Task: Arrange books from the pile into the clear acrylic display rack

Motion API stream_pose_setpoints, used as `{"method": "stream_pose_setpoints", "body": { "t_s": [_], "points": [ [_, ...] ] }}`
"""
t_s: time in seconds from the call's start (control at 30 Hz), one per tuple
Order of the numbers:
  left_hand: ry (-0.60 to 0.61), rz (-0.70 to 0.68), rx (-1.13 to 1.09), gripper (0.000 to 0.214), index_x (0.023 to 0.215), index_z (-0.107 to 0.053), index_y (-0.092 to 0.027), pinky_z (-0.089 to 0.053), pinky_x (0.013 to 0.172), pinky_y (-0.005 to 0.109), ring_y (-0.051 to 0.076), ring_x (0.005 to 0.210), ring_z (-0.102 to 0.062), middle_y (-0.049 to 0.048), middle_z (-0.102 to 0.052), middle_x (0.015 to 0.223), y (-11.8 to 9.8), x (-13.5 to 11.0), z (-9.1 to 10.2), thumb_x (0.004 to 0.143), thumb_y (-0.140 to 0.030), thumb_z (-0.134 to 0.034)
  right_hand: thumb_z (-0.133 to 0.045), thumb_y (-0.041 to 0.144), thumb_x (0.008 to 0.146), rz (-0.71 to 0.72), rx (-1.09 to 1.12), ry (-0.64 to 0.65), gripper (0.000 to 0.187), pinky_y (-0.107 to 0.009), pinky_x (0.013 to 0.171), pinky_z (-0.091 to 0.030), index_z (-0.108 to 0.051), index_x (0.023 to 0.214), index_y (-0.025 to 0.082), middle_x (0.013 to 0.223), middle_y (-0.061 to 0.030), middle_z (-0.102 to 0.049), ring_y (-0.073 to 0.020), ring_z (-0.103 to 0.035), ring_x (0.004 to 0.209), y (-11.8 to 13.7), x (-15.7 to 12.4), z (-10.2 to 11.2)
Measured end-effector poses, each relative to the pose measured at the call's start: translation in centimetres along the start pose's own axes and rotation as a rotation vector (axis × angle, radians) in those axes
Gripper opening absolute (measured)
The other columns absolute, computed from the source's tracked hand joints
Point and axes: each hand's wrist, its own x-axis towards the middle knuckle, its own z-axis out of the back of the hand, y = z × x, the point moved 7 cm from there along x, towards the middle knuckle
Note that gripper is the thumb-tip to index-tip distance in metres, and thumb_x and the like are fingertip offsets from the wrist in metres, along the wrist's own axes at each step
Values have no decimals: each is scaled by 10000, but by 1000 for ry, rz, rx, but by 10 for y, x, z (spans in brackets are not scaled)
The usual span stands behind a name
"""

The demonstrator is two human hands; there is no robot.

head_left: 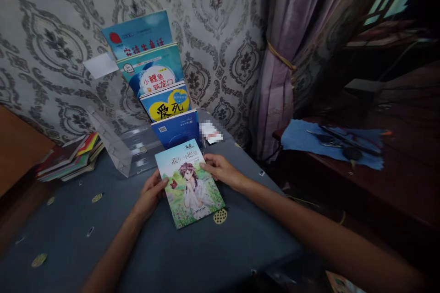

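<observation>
A paperback with a drawn girl on its green cover (188,187) lies on the blue tablecloth (103,238). My left hand (150,194) grips its left edge with the thumb on the cover. My right hand (220,169) grips its upper right edge, fingers curled round it. Just behind the book stands a clear tiered rack (117,146) against the wall. The rack holds several blue children's books (161,73) stepped one above another.
A pile of thin colourful books (68,158) lies at the table's back left. A white card (99,65) sticks to the patterned wall. To the right hangs a purple curtain (285,55), and a dark wooden bench carries a blue cloth (330,144) with tools.
</observation>
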Motion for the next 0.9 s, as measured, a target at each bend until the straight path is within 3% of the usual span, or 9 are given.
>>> {"method": "stream_pose_setpoints", "body": {
  "t_s": [0.37,0.6,0.73,0.9],
  "points": [
    [79,-190,244,694,1288,-617,-165,-608,770,372,316,980,-733,139,-754,1125,-42,21,-12,745,-553,-805,-678,632,793,185,-103,-51,447,-225,444,-315,-580,875,204,626,52,-517,-84,-387,483,27,13,18],
    [80,-497,398,464,1229,-625,-177,-613,842,405,275,1010,-717,127,-739,1129,-91,25,-17,875,-467,-698,-630,619,858,385,-228,-24,431,-246,489,-414,-607,925,194,739,1,-602,-113,-488,559,78,24,21],
    [25,-742,507,389,1212,-601,-180,-598,863,371,226,994,-708,102,-730,1105,-127,26,-22,918,-429,-652,-583,600,913,540,-366,-48,408,-258,545,-477,-623,969,197,785,-15,-636,-140,-566,636,115,37,24],
    [-173,-972,722,244,1111,-600,-184,-551,831,288,167,940,-675,53,-694,1010,-159,22,-24,954,-371,-605,-572,575,950,646,-500,-58,399,-306,631,-528,-636,1022,187,828,-38,-672,-170,-639,672,151,51,28]
  ]
}}
